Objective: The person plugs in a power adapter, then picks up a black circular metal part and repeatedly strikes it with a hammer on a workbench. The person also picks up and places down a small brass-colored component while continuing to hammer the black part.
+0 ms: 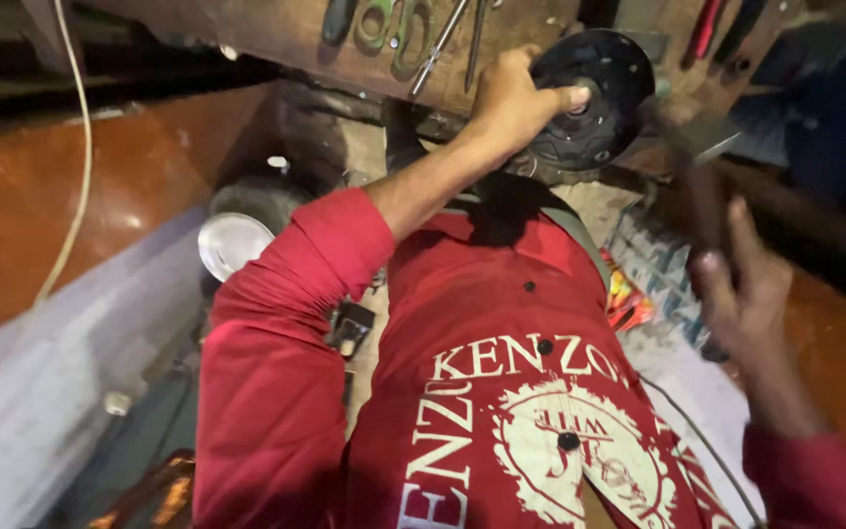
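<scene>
Straight ahead of me, above my red shirt [501, 392], my left hand [513, 98] reaches up to a round black disc-shaped part [594, 98], the largest thing I am handling. It sits against a rusty brown panel [276, 29] at the top of the view, where scissors with green handles [389, 24] and thin metal tools [457, 34] hang. My fingers [565, 96] are curled closed over the disc's left edge, thumb pressed toward its centre.

My right hand [751, 294] hovers at the right, blurred, well apart from the disc. It seems closed around the dark handle of a hammer-like tool [702, 162] with a pale metal head, though the blur leaves this uncertain.

As I judge it, the risks are these: my grip covers only one edge, so the disc could twist or slip free; and if the tool swings toward the disc, my left fingers lie close to its path. Dim light adds to that.

The disc looks like dark plastic or metal, ribbed, with a small pale hub at the middle and little holes around it. A cluttered counter [658, 255] with small coloured items lies below, and a shiny round lid [232, 243] sits to the left.
</scene>
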